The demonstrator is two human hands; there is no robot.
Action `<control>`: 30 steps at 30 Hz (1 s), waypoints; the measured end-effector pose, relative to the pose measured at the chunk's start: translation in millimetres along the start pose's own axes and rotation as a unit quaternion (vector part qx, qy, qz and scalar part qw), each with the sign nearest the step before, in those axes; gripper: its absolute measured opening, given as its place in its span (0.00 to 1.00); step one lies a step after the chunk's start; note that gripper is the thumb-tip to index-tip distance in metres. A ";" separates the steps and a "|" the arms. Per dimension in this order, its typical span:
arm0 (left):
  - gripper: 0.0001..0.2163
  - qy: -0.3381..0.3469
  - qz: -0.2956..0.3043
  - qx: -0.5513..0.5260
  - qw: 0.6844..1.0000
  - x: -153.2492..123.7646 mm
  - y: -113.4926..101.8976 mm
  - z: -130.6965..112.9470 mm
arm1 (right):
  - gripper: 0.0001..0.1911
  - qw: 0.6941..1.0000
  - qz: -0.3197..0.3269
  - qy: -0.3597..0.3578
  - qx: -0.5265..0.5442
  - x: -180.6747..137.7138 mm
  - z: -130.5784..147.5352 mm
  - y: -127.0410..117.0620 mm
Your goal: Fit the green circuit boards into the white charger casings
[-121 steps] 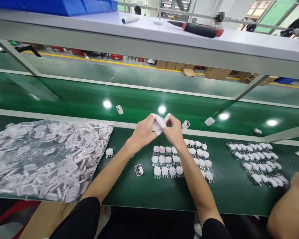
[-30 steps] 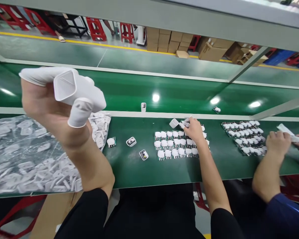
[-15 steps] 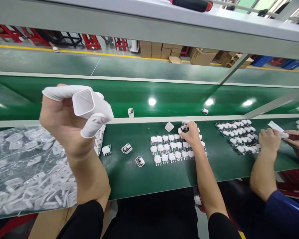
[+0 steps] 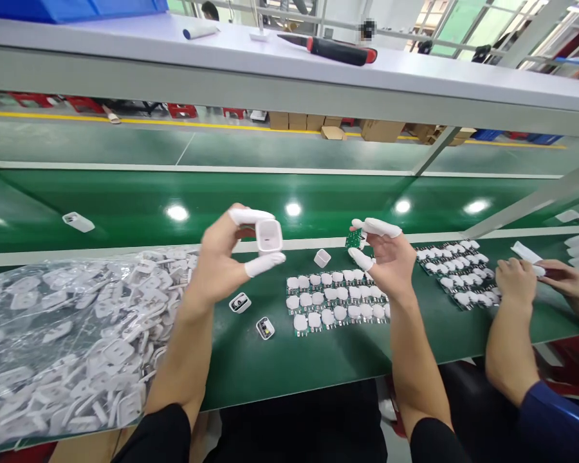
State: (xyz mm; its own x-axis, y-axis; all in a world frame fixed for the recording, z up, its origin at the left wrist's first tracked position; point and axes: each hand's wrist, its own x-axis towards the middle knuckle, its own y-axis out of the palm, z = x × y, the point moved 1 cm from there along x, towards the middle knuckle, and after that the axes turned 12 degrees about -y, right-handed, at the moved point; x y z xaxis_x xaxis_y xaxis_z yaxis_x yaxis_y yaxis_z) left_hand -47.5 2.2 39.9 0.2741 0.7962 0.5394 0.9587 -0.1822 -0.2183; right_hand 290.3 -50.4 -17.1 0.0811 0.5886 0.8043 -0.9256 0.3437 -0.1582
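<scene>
Between thumb and fingers, my left hand (image 4: pixel 226 257) grips a white plastic housing (image 4: pixel 269 236), its hollow opening turned toward me. My right hand (image 4: pixel 383 254) pinches a small green circuit board (image 4: pixel 354 238) by its edges. White finger cots cover several fingertips on both hands. Below the hands lie rows of circuit boards with white tops (image 4: pixel 340 296). One white housing (image 4: pixel 322 258) stands behind these rows. Nearer my left forearm, a housing with parts inside (image 4: pixel 240 302) and a second filled housing (image 4: pixel 265 328) rest on the green table.
At left, a clear plastic bag (image 4: pixel 77 341) spills many white pieces. A lone housing (image 4: pixel 78 222) lies on the green belt. To the right are more board rows (image 4: pixel 458 273) and a co-worker's hands (image 4: pixel 525 276). A shelf (image 4: pixel 251 71) crosses above, holding a black-and-red tool (image 4: pixel 342 50).
My right hand has lifted a circuit board from the rows. My left hand has moved right and lower with the housing, bringing both hands closer together. The camera view has tilted up.
</scene>
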 end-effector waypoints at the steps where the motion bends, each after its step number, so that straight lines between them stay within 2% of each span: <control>1: 0.25 -0.015 0.020 0.009 1.000 -0.8 6.3 -1.7 | 0.36 0.999 0.009 -0.023 0.035 12.0 13.9 5.3; 4: 0.22 -0.034 0.063 0.026 0.997 -2.4 20.9 -7.0 | 0.37 0.991 -0.002 -0.116 0.069 38.4 48.3 22.7; 7: 0.22 -0.017 0.085 0.046 0.995 -3.4 26.3 -10.2 | 0.35 0.983 -0.015 -0.164 0.085 47.6 63.2 38.6; 13: 0.23 0.060 0.079 0.056 0.993 -1.9 25.0 -12.6 | 0.35 0.973 0.046 -0.155 0.162 46.2 60.8 55.3; 20: 0.23 0.100 0.060 0.067 0.991 -0.6 27.6 -7.5 | 0.32 0.973 0.069 -0.167 0.145 43.9 53.6 60.9; 30: 0.25 0.115 0.065 0.072 0.989 -0.9 29.1 -7.7 | 0.39 0.966 0.104 -0.179 0.156 42.8 55.3 63.6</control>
State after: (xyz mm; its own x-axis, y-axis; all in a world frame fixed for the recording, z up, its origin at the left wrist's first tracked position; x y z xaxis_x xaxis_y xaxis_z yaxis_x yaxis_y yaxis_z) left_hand -19.2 -8.2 39.4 0.4194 0.6162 0.6666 0.8984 -0.1762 -0.4023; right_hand 214.4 -43.7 39.0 -0.2005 0.3108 0.9291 -0.9789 -0.0248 -0.2030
